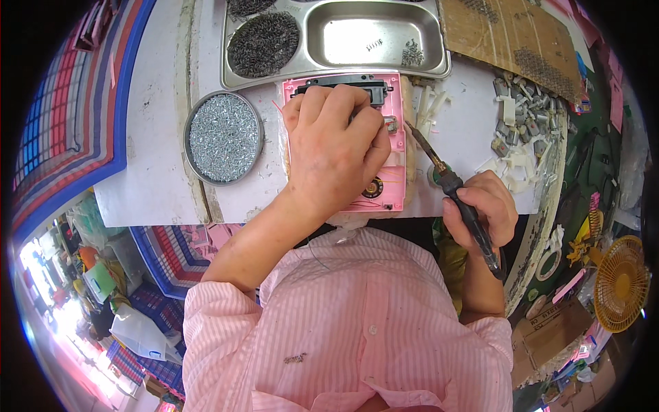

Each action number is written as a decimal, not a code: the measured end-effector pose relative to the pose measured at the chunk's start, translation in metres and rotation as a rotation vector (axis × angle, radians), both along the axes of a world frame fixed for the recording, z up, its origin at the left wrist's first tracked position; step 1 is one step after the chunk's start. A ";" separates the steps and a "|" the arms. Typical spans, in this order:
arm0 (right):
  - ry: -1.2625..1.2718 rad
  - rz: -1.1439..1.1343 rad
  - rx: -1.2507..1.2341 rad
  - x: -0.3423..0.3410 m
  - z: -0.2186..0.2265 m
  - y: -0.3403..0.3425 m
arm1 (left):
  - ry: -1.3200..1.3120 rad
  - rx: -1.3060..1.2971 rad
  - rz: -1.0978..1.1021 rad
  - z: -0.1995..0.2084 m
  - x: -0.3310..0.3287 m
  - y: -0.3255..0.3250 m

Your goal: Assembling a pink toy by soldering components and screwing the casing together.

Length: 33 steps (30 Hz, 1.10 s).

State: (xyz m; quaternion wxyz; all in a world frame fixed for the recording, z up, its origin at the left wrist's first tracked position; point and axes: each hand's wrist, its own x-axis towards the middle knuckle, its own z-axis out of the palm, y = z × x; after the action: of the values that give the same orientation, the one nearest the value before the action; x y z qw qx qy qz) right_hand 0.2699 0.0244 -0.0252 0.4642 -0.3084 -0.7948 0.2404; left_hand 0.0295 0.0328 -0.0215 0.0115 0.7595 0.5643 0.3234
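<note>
A pink plastic casing (396,161) lies on the table in front of me. Set into it are a long black part (374,91) at the far end, a small metal part (391,124) at the right and a round black piece (373,187) near the front. My left hand (333,141) rests over the casing with curled fingers; what they pinch is hidden beneath. My right hand (489,206) grips a soldering iron (453,184) by its black handle. The iron's tip points at the casing's right edge, close to the small metal part.
A round dish of small silvery pieces (224,137) stands left of the casing. Behind sits a metal tray (322,72) holding dark screws. Small motors (525,123) and white plastic parts (518,168) are heaped at the right, below a cardboard sheet (508,34).
</note>
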 end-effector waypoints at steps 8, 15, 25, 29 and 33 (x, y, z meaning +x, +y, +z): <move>0.003 -0.032 0.041 0.007 0.006 0.001 | 0.042 -0.009 0.014 0.017 -0.009 -0.005; 0.017 -0.043 0.081 0.010 0.014 0.008 | 0.445 -0.431 -0.130 0.057 -0.072 -0.021; 0.476 -0.060 -0.717 -0.053 0.040 0.007 | -0.811 -0.723 0.126 0.038 -0.041 -0.005; 0.272 0.006 -0.643 -0.071 0.036 0.026 | -1.038 -0.538 0.101 0.020 -0.031 -0.012; 0.316 0.083 -0.750 -0.097 0.043 0.033 | -1.027 -0.612 0.028 0.021 -0.037 -0.015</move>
State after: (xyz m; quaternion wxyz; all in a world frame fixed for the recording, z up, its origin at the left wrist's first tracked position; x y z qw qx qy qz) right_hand 0.1729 0.0572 0.0176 0.4259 -0.3833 -0.5828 0.5763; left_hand -0.0071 0.0181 -0.0010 0.4967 0.4609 0.5640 0.4720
